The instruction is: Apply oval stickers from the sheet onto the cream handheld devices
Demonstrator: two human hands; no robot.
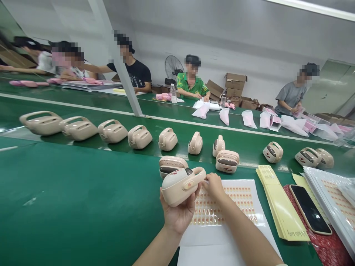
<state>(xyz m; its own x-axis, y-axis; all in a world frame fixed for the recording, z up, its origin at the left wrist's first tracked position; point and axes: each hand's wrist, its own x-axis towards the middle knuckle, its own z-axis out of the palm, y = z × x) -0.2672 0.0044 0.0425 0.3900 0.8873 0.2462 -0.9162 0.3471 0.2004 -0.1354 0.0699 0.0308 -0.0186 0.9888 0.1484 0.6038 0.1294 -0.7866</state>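
Note:
My left hand (179,214) is closed around a cream portable speaker (177,190) from below, holding it tilted above the green work surface. The speaker has a carry handle, a pale grille front and a small oval orange sticker on the handle's side joint. Beside the handle's right end is my right hand (215,187), its fingers drawn together; what they pinch, if anything, is hidden. Under my right hand lies a white sheet of small oval orange stickers (240,199). Just behind the held speaker stands another cream speaker (169,162), partly covered by it.
Several cream speakers (112,132) line the green conveyor (69,147) ahead. To the right lie yellow paper strips (280,203), a phone (310,208) on red bubble wrap, and bagged sticker sheets (332,199). A slanted white post (119,59) rises beyond the belt, where several co-workers sit.

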